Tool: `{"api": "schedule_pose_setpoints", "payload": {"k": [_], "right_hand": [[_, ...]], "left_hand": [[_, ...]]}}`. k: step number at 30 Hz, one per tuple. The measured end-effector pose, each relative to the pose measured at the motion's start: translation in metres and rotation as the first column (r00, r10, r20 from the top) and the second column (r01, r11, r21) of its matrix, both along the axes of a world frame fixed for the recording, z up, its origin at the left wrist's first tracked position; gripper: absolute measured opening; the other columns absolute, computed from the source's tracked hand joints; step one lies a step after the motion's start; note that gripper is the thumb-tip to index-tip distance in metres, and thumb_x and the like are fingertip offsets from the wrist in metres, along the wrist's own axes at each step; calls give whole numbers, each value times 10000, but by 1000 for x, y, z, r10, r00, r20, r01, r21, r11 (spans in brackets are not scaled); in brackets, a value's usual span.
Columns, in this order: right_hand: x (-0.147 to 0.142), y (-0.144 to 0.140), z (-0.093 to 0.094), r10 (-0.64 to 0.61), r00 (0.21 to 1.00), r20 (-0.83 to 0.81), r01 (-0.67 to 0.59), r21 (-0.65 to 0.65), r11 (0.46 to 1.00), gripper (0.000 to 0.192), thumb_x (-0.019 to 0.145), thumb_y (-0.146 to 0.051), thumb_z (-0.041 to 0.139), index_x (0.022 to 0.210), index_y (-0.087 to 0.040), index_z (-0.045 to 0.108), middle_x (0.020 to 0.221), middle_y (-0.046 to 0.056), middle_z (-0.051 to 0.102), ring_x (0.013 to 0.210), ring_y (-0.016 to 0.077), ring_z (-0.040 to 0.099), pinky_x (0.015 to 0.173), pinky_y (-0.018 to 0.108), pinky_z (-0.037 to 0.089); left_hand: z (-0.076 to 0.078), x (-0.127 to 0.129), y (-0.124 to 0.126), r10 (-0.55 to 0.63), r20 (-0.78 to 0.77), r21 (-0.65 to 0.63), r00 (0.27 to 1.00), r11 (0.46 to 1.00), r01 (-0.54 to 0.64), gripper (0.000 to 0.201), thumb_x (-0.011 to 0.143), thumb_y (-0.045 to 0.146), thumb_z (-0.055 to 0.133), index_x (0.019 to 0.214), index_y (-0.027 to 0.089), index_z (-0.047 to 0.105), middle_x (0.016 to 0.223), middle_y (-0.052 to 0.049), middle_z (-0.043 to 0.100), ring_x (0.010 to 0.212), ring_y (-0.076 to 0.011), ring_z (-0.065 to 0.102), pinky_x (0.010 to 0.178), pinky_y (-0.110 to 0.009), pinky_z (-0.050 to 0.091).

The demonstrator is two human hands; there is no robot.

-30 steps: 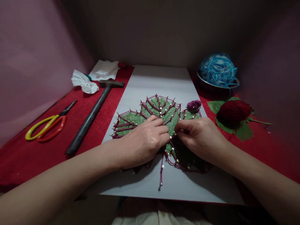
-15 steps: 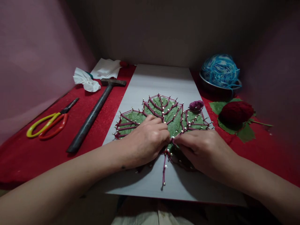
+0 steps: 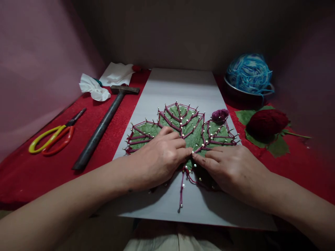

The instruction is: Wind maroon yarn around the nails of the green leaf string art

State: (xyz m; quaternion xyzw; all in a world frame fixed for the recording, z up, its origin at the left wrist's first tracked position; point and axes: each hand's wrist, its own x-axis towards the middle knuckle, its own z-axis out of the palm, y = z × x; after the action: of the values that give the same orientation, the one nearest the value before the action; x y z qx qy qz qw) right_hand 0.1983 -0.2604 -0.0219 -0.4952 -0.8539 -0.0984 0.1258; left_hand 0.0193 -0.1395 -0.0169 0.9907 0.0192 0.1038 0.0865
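A green leaf (image 3: 192, 139) lies on a white board, ringed by several small nails (image 3: 181, 126) with purple yarn (image 3: 172, 123) wound around them. My left hand (image 3: 167, 153) rests over the leaf's left part, fingers curled and closed; its index fingertip touches a nail near the leaf's centre. From the other side my right hand (image 3: 230, 167) meets the same nail, its fingers pressed together at the purple yarn there. What the left fingers hold, if anything, is hidden. A small purple yarn bundle (image 3: 220, 115) lies at the leaf's upper right.
The white board (image 3: 180, 80) lies on a red cloth (image 3: 60, 174). To the left are scissors (image 3: 56, 137), a hammer (image 3: 104, 127) and crumpled white tissue (image 3: 92, 87). On the right stand a metal bowl (image 3: 242, 91) with a blue yarn ball (image 3: 248, 73) and a dark red yarn ball (image 3: 269, 122) over leaves.
My left index finger has stretched toward the central nail, and my right fingertips have shifted slightly at it. The whole view has shifted a little.
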Motion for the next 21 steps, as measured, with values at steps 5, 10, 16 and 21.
{"api": "schedule_pose_setpoints", "payload": {"k": [5, 10, 16, 21], "right_hand": [[1, -1, -2, -13, 999, -45, 14, 22, 1000, 245, 872, -87, 448, 977, -93, 668, 604, 7, 597, 514, 147, 499, 494, 295, 313], [1, -2, -5, -47, 990, -136, 53, 44, 998, 228, 879, -98, 448, 911, -132, 672, 581, -2, 577, 501, 116, 474, 480, 264, 288], [4, -5, -4, -55, 987, -149, 61, 39, 997, 242, 877, -107, 447, 843, -138, 684, 561, 3, 563, 503, 117, 478, 491, 267, 296], [10, -8, -1, -91, 974, -206, 90, -14, 996, 255, 864, -109, 452, 811, -145, 699, 572, 15, 587, 516, 123, 517, 485, 259, 311]], "left_hand": [[3, -3, 2, 18, -48, -16, 999, 1000, -19, 243, 942, 198, 410, 964, 171, 651, 821, -49, 588, 818, -183, 480, 845, -367, 326], [12, -6, 4, 31, -76, -118, 997, 992, -40, 188, 923, 168, 443, 954, 175, 629, 868, -40, 581, 855, -177, 474, 850, -348, 331], [13, 1, 0, 74, -65, -191, 995, 978, -85, 166, 918, 193, 476, 1041, 157, 581, 915, -50, 598, 881, -181, 482, 826, -330, 345], [9, 8, -2, 99, -72, -151, 993, 983, -109, 145, 921, 216, 476, 975, 155, 595, 874, -39, 597, 854, -178, 490, 821, -335, 337]]}}
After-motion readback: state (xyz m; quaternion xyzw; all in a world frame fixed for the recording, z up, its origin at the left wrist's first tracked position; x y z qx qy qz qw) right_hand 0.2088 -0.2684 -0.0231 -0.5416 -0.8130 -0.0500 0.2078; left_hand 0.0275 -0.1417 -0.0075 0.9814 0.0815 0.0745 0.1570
